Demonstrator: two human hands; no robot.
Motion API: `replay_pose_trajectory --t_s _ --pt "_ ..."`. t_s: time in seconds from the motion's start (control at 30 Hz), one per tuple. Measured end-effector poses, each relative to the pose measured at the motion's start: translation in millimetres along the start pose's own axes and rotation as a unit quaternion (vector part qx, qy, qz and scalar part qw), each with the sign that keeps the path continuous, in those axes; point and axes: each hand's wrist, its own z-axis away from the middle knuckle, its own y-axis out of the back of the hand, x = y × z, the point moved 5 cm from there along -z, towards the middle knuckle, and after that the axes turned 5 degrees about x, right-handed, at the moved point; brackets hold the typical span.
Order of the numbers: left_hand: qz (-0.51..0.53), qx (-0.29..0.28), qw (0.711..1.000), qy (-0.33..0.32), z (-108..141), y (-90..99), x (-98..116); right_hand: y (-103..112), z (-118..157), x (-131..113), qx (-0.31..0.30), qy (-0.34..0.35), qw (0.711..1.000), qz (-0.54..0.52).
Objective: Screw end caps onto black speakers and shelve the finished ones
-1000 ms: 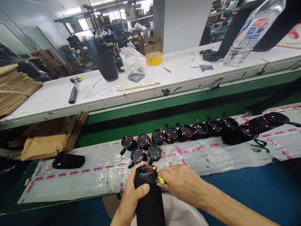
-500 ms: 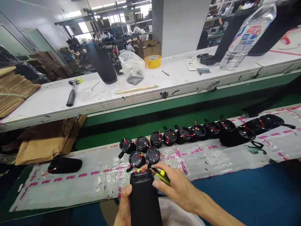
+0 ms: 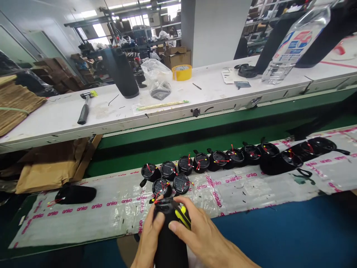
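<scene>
A black cylindrical speaker housing [image 3: 170,242] stands nearly upright at the bottom middle, its open end upward with red wires and small connectors at the rim. My left hand [image 3: 149,236] is closed round its left side, the thumb pressed near the top. My right hand [image 3: 199,232] is closed on a yellow-and-black hand tool [image 3: 182,216], whose exact kind I cannot make out. Its fingers lie along the housing's upper right edge. Just beyond are several similar black housings [image 3: 181,184] with red wires in their open tops.
A plastic-covered bench [image 3: 111,219] carries the housings, one lying on its side [image 3: 79,194] at left. On the white shelf [image 3: 173,109] behind are a hammer [image 3: 84,108], a black cylinder [image 3: 122,76], yellow tape [image 3: 182,73] and a water bottle [image 3: 295,46].
My left thumb has moved up to the housing's top, and my right hand has come in closer against its rim with the tool. The housing has turned, and its row of round holes is now covered.
</scene>
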Motion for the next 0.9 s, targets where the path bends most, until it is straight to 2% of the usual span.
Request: replay_pose_trajectory --t_s 0.07,0.13,0.2,0.27,0.4,0.5,0.63,0.77,0.9 --pt "0.025 -0.061 0.998 0.022 4.2 -9.3 3.8 2.1 2.6 -1.3 -0.033 0.002 0.999 -0.035" --pt "0.048 -0.077 0.995 0.05 5.4 -13.1 4.0 9.9 4.5 3.7 -0.031 -0.018 0.999 -0.039" --pt "0.07 -0.073 0.993 0.065 4.4 -13.7 2.2 21.1 6.3 8.1 0.001 -0.011 1.0 0.004" --pt "0.087 -0.07 0.991 0.074 2.9 -13.6 -0.9 28.6 8.3 7.6 0.015 0.03 0.997 0.064" --pt "0.094 -0.082 0.99 0.07 1.2 -14.0 -3.9 28.3 10.5 -1.5 -0.012 0.126 0.977 0.169" --pt "0.082 -0.099 0.989 0.066 1.9 -14.7 -2.7 23.8 8.0 -5.4 -0.035 0.155 0.951 0.266" --pt "0.067 -0.125 0.988 0.057 2.3 -16.8 0.2 22.2 4.4 -8.8 -0.04 0.205 0.897 0.39" --pt "0.025 -0.162 0.986 0.016 -0.1 -19.4 1.4 24.7 3.3 -12.8 -0.04 0.258 0.856 0.447" --pt "0.01 -0.187 0.982 0.01 -1.0 -20.2 -2.3 24.3 3.5 -16.1 -0.043 0.303 0.818 0.487"
